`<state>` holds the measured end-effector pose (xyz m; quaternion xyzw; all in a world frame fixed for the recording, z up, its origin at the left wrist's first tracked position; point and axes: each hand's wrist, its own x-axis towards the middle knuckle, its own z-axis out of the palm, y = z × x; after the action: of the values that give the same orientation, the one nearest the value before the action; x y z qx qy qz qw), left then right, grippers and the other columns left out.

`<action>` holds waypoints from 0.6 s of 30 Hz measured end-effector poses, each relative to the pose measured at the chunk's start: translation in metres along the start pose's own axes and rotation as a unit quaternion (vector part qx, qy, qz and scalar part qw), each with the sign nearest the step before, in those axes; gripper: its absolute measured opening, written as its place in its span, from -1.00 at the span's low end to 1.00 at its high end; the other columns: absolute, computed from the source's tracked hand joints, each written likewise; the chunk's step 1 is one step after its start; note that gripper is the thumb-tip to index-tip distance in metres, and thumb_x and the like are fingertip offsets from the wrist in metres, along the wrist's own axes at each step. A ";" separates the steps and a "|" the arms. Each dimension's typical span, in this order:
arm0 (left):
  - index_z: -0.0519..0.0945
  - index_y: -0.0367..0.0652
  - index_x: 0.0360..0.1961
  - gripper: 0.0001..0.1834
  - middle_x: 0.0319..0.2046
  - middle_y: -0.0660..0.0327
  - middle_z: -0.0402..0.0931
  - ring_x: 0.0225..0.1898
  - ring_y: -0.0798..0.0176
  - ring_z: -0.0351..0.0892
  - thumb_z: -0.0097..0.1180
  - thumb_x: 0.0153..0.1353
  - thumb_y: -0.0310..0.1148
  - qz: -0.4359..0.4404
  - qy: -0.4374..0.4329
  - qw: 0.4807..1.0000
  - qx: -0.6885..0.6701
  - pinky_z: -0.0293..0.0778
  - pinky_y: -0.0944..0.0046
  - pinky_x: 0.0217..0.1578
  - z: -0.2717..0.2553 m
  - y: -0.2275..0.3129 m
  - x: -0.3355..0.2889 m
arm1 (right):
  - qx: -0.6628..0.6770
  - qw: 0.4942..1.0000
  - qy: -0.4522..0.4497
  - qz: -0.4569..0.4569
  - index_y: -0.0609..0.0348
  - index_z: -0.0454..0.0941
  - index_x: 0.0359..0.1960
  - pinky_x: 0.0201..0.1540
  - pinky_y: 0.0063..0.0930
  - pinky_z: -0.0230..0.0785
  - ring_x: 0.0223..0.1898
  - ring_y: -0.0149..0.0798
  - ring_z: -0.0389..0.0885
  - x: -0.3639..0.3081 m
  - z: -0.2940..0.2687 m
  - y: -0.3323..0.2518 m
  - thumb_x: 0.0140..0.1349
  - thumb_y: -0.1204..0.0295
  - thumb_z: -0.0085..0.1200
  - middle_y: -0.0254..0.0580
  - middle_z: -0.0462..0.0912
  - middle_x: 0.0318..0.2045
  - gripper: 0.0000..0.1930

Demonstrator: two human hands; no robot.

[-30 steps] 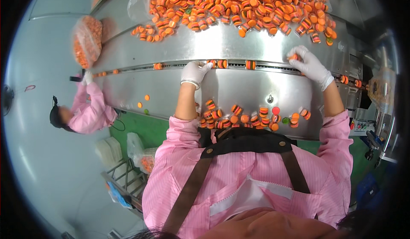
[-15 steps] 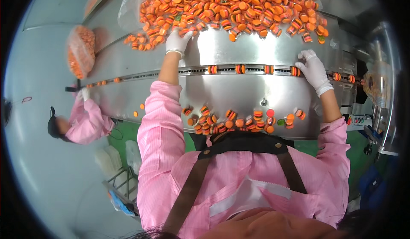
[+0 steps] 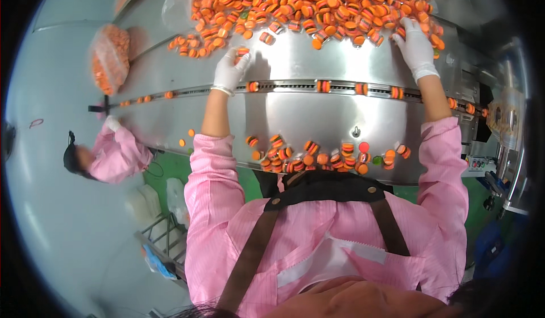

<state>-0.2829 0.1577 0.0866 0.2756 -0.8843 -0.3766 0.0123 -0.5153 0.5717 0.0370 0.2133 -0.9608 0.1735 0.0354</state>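
Note:
Both my hands wear white gloves. My left hand point(image 3: 229, 72) pinches a burger-shaped candy point(image 3: 242, 51) between thumb and fingers, just beyond the narrow conveyor track point(image 3: 289, 84). Farther right, my right hand point(image 3: 416, 48) reaches to the near right edge of a large heap of orange layered candies point(image 3: 318, 5). Its thumb and fingers close around a candy point(image 3: 401, 32) there. Spaced along the track, single candies stand on edge, among them one candy point(image 3: 323, 86) in the middle and another point(image 3: 251, 87) next to my left wrist.
Loose candies point(image 3: 306, 159) lie along the near edge of the metal table point(image 3: 301, 113). A clear bag point(image 3: 180, 3) borders the heap; a filled bag point(image 3: 110, 57) is at far left. A co-worker in pink point(image 3: 122, 153) stands at the track's left end. Machinery point(image 3: 505, 113) is at right.
My left hand has drawn back from the heap toward the track, now with a candy in its fingers. My right hand has moved from the track up to the heap. Candies on the track have shifted right.

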 end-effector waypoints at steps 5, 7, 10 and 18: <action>0.50 -0.21 0.00 -0.71 -0.42 0.42 0.46 -0.47 0.57 0.29 0.10 0.29 -0.36 0.054 -0.071 0.995 0.040 0.32 0.50 -0.42 -0.019 -0.009 -0.039 | 0.099 0.995 0.011 0.024 0.15 0.36 -0.05 -0.12 -0.08 0.44 -0.10 0.11 0.57 0.001 -0.003 -0.006 0.16 0.27 0.11 0.08 0.55 -0.14 -0.62; 0.52 -0.22 -0.04 -0.71 -0.41 0.33 0.48 -0.43 0.46 0.36 0.13 0.27 -0.30 0.034 -0.118 0.989 0.088 0.39 0.41 -0.34 -0.022 -0.007 -0.049 | 0.170 0.985 0.030 0.026 0.19 0.37 -0.11 -0.14 -0.10 0.43 -0.13 0.12 0.57 -0.016 -0.009 -0.015 0.13 0.29 0.11 0.09 0.55 -0.18 -0.65; 0.58 -0.25 -0.11 -0.67 -0.41 0.10 0.57 -0.36 0.20 0.53 0.20 0.19 -0.24 0.007 -0.196 0.973 0.124 0.45 0.24 -0.23 -0.020 -0.011 -0.052 | 0.285 0.958 -0.008 -0.003 0.22 0.36 -0.24 -0.18 -0.21 0.41 -0.28 0.04 0.55 -0.049 -0.008 -0.033 0.07 0.36 0.13 0.03 0.49 -0.29 -0.71; 0.62 -0.29 -0.23 -0.52 -0.39 -0.07 0.62 -0.28 -0.05 0.62 0.32 0.05 -0.05 -0.012 -0.248 0.925 0.286 0.47 0.12 -0.21 0.013 0.009 -0.032 | 0.175 0.963 -0.198 -0.047 0.20 0.35 -0.28 -0.29 -0.16 0.45 -0.35 0.05 0.58 -0.113 -0.019 -0.104 0.07 0.25 0.22 0.02 0.51 -0.31 -0.64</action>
<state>-0.2625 0.1872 0.0893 0.1757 -0.9259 -0.1642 -0.2914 -0.3693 0.5345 0.0716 0.2908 -0.8924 0.2910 -0.1853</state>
